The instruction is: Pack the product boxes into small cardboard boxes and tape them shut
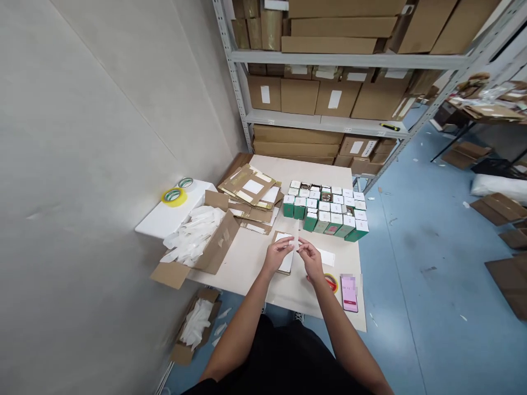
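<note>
Both hands meet above the near middle of a pale table [255, 258]. My left hand [278, 253] and my right hand [309, 258] pinch a small clear plastic sleeve [295, 241] between them, fingers closed on it. Under the hands lies a small white flat box [285, 258]. Just beyond stands a block of several green-and-white small boxes [327, 211]. A white slip [327, 257] lies to the right of my right hand.
An open cardboard box of white plastic bags [193, 238] sits at the left. Flattened gold-and-white cartons [251, 195] are stacked behind it. Tape rolls [175, 196] rest on a white block. A pink phone [349, 293] and a tape roll [331, 282] lie near right. Shelving with cartons [329, 99] stands behind.
</note>
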